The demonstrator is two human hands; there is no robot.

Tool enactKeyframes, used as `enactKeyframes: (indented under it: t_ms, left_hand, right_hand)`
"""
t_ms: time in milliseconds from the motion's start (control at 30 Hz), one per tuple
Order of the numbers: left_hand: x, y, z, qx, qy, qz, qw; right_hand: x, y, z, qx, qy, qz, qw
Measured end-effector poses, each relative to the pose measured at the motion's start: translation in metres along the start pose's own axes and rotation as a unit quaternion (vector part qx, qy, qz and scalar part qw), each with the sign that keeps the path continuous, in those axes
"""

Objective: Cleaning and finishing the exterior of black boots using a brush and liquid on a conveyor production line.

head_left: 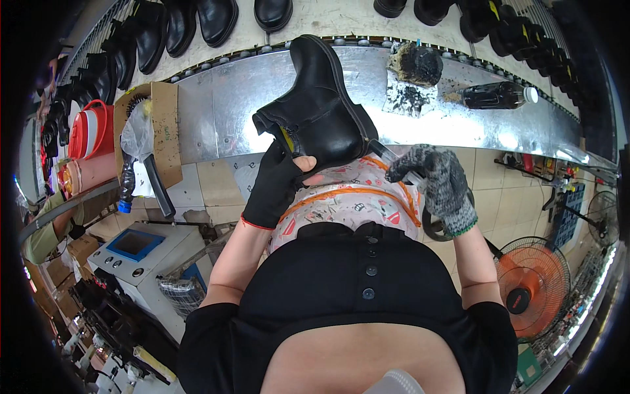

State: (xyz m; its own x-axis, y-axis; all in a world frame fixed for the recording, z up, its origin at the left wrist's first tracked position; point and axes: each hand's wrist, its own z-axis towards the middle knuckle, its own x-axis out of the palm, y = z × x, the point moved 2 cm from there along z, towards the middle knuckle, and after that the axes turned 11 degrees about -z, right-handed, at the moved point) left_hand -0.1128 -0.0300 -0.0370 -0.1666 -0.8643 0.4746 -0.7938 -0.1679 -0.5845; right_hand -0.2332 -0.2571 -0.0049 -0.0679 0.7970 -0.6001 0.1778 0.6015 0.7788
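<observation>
A black leather ankle boot [321, 105] lies on its side across the metal bench edge, toe pointing away and sole facing right. My left hand [272, 180], in a black glove with bare fingertips, grips the boot near its shaft opening, where a bit of yellow lining shows. In a grey knitted glove with a green cuff, my right hand [438, 180] is closed around a slim brush-like tool [382, 152] with a dark tip and a pale handle. That tip meets the boot's heel area. A dark band, not clearly made out, hangs by my right wrist.
On the metal ledge [216, 125] sit a black-stained sponge [417, 64] and a dark bottle with a white cap [499, 96]. A cardboard box [166, 134] stands left. Several boots [216, 20] line the conveyor beyond. An orange fan [533, 287] is at right.
</observation>
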Motion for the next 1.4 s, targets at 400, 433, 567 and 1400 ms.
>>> enactKeyframes:
  t_ms: [400,433,567,1400]
  left_hand:
    - [0.009,-0.014,0.013,-0.035,0.063,-0.144,0.987]
    - [0.009,-0.016,0.013,-0.037,0.065,-0.153,0.985]
    - [0.009,-0.020,0.011,-0.025,0.074,-0.159,0.984]
    - [0.144,-0.153,0.326,0.335,-0.071,0.522,0.781]
  right_hand:
    - [-0.003,0.009,-0.016,-0.024,-0.107,0.034,0.993]
    - [-0.003,0.010,-0.017,-0.027,-0.107,0.033,0.993]
    - [-0.018,-0.008,-0.016,0.042,-0.122,0.381,0.915]
    - [0.081,-0.174,0.038,0.264,-0.300,-0.046,0.915]
